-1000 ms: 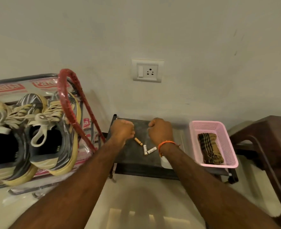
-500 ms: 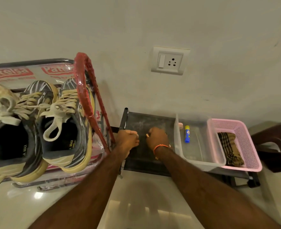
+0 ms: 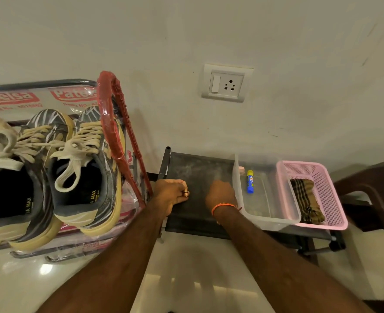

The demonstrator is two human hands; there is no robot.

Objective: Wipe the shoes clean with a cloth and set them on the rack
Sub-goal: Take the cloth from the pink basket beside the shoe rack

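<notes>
Shoes [image 3: 51, 177] on rack [image 3: 109, 105] left; both hands [image 3: 172, 193] curled on dark shelf [image 3: 197, 168], grip contents unclear.

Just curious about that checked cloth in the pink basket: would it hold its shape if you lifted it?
Probably not. The checked cloth lies folded and slumped in the pink basket, so it would likely droop, unfold and feel light.

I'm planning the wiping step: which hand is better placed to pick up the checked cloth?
Right hand: it sits nearer the pink basket holding the checked cloth; the left hand is farther.
</notes>
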